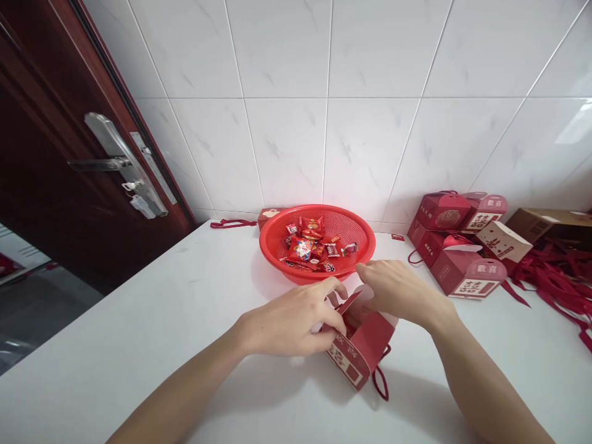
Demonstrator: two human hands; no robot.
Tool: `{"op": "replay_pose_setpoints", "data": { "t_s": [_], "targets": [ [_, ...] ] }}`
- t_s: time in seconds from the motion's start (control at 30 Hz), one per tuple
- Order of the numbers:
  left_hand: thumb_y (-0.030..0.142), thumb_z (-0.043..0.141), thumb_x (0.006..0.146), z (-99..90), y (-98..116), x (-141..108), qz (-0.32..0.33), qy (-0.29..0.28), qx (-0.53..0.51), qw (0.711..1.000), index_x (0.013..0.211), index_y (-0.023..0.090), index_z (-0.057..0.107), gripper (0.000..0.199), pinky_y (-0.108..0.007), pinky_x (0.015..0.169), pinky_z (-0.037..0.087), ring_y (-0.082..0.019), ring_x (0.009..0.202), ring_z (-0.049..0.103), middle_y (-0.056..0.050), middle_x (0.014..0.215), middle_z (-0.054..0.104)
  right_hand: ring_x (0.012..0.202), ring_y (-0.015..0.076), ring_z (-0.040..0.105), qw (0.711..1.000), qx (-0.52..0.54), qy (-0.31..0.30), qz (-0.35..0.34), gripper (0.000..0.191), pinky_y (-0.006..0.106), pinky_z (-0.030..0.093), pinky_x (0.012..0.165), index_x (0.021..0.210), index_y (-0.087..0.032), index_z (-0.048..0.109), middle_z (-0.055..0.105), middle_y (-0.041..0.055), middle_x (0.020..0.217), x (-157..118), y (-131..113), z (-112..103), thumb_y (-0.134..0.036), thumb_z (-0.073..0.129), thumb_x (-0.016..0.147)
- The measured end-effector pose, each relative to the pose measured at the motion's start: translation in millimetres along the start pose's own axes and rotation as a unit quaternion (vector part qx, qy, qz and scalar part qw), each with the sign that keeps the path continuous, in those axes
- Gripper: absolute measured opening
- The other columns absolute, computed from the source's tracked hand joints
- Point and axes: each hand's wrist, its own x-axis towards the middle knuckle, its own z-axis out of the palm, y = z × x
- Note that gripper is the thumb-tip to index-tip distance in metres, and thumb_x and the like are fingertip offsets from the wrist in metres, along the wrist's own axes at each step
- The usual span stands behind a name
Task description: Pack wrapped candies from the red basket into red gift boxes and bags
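A red gift box (370,345) with white printed characters rests on the white table, its top flaps raised and a dark red cord loop at its right side. My left hand (300,317) is curled at the box's left side, fingers gripping the near edge and flap. My right hand (398,293) reaches over the far right side, its fingertips partly hidden behind a raised flap. Something red shows inside the box between my hands. Just behind them stands a red plastic basket (267,250) holding several wrapped candies (303,248).
Several red gift boxes (467,271) are stacked at the right, beside a heap of red ribbons (559,271) and a brown cardboard box (536,225). A tiled wall bounds the table (139,320) behind. A dark door (60,123) stands left.
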Motion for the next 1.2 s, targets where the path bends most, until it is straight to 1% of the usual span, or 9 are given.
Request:
{"op": "replay_pose_setpoints", "data": {
  "t_s": [0.1,0.27,0.47,0.6,0.7,0.87,0.93,1.03,1.2],
  "targets": [
    [0.007,0.063,0.081,4.0,-4.3,2.2,0.026,0.007,-0.014,1.000,0.089,0.023,0.080,0.025,-0.026,0.084,0.049,-0.019,0.100,0.062,-0.005,0.117,0.059,0.064,0.0162,0.054,0.999,-0.030,-0.012,0.014,0.014,0.031,0.021,0.053,0.070,-0.019,0.049,0.060,0.0041,0.072,0.9,2.5,0.2,-0.010,0.058,0.077],
    [0.009,0.063,0.083,11.4,-6.7,7.2,0.049,-0.012,-0.058,0.997,0.095,0.020,0.079,0.023,-0.022,0.073,0.049,-0.014,0.087,0.063,-0.005,0.114,0.062,0.065,0.0171,0.056,0.999,-0.024,-0.020,-0.014,0.013,0.031,0.022,0.054,0.071,-0.018,0.052,0.063,0.0058,0.075,9.9,7.1,6.6,-0.005,0.054,0.073],
    [0.011,0.062,0.086,8.4,-7.3,8.4,0.033,-0.014,-0.070,0.997,0.096,0.020,0.079,0.022,-0.024,0.079,0.051,-0.015,0.091,0.065,-0.006,0.119,0.062,0.075,0.0192,0.064,0.986,0.119,-0.092,-0.072,0.005,0.025,0.035,0.056,0.084,-0.018,0.064,0.069,0.0061,0.084,10.8,29.0,-3.7,-0.018,0.060,0.080],
    [0.011,0.062,0.087,8.5,-7.3,7.8,0.017,0.004,-0.069,0.997,0.097,0.021,0.079,0.022,-0.024,0.078,0.051,-0.015,0.090,0.066,-0.005,0.118,0.063,0.055,0.0120,0.064,0.942,0.262,-0.186,-0.101,0.031,0.025,0.047,0.059,0.108,-0.017,0.066,0.072,0.0054,0.093,2.3,46.0,-14.9,-0.036,0.064,0.084],
    [0.013,0.064,0.086,11.6,-7.7,7.8,0.024,0.015,-0.071,0.997,0.095,0.020,0.080,0.020,-0.024,0.077,0.051,-0.015,0.090,0.065,-0.006,0.117,0.062,0.058,0.0139,0.066,0.937,0.271,-0.203,-0.088,0.048,0.026,0.050,0.060,0.116,-0.018,0.064,0.072,0.0046,0.095,1.1,49.4,-14.8,-0.036,0.075,0.073],
    [0.016,0.065,0.087,18.6,-9.8,11.0,0.070,0.001,-0.092,0.993,0.096,0.022,0.079,0.017,-0.025,0.082,0.052,-0.017,0.093,0.064,-0.007,0.117,0.062,0.054,0.0136,0.062,0.963,0.191,-0.186,-0.024,0.014,0.024,0.042,0.044,0.082,-0.017,0.058,0.067,0.0053,0.091,12.2,40.7,-1.4,-0.024,0.065,0.073],
    [0.019,0.062,0.091,19.9,-10.0,12.9,0.081,-0.016,-0.095,0.992,0.100,0.022,0.078,0.018,-0.025,0.082,0.051,-0.017,0.093,0.064,-0.007,0.116,0.065,0.053,0.0128,0.059,0.970,0.169,-0.174,-0.029,0.013,0.023,0.039,0.042,0.074,-0.018,0.051,0.064,0.0040,0.085,16.3,37.0,1.9,-0.021,0.064,0.072],
    [0.020,0.058,0.095,19.6,-9.7,15.4,0.089,-0.038,-0.102,0.990,0.105,0.019,0.076,0.020,-0.025,0.082,0.049,-0.017,0.095,0.064,-0.007,0.112,0.069,0.054,0.0114,0.057,0.972,0.164,-0.161,-0.054,0.014,0.022,0.037,0.044,0.073,-0.019,0.050,0.064,0.0022,0.082,18.2,34.8,0.9,-0.019,0.064,0.070],
    [0.018,0.054,0.095,17.7,-8.0,17.6,0.062,-0.031,-0.097,0.993,0.096,0.018,0.071,0.017,-0.026,0.078,0.047,-0.017,0.087,0.063,-0.004,0.095,0.073,0.062,0.0133,0.061,0.949,0.229,-0.168,-0.135,0.011,0.023,0.044,0.055,0.084,-0.016,0.064,0.070,0.0020,0.081,14.9,38.6,-6.6,-0.016,0.063,0.073]
  ]
}}
